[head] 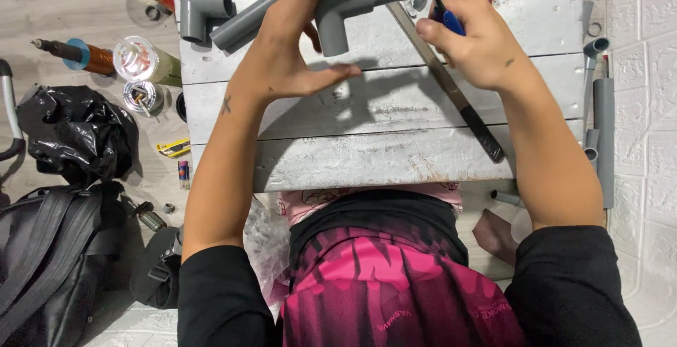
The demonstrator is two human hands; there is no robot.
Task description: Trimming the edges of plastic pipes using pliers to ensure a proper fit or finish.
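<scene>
On a pale grey plank tabletop [395,156], a person's left hand [293,44] spreads its fingers over a grey pipe assembly [338,5] — a tee fitting with straight lengths pushed into it — pinning it down near the far edge, the thumb stretched out toward the body. Just to the right of that hand, the right hand [472,40] is clenched around a small blue-handled tool [446,14], whose dark tip points at the right-hand arm of the fitting; exactly what the tip touches cannot be made out. Below the right hand, a long flat metal blade with a dark handle [451,89] lies slantwise across the planks. A second grey tee fitting [201,1] sits loose to the left of the holding hand. Judged from this view, the work goes best with the left palm bearing down firmly so the pipe cannot roll, and the tool kept angled away from the steadying fingers.
</scene>
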